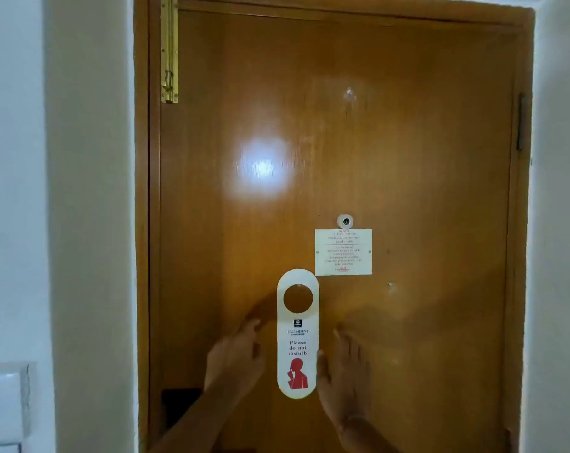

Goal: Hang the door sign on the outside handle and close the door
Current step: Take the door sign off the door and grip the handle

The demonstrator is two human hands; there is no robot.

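- Fingers (250,325) of the left hand (234,358) are loosely spread and reach up just left of the door sign (297,348), gripping nothing that can be seen.
- Right hand (342,371) stands with fingers straight and close together, pointing up; its thumb side touches the sign's lower right edge, but whether it pinches the sign or only rests against it cannot be told.
- Door sign sits upright between both hands, in front of the lower middle of the door (407,158), round hole at the top, the words "Please do not disturb" and a red figure below.
- How the sign is held up is not clear; a small mark shows at the hole's top edge.
- Just above and right of the sign, a white notice (343,252) is fixed to the door, with a peephole (345,221) right above it.
- A brass bolt (169,50) runs down the door's upper left edge.
- Door lies shut in its wooden frame (141,223), with a bright glare on its varnish.
- White walls flank the frame, and a white switch plate (2,403) sits low on the left wall (80,223).
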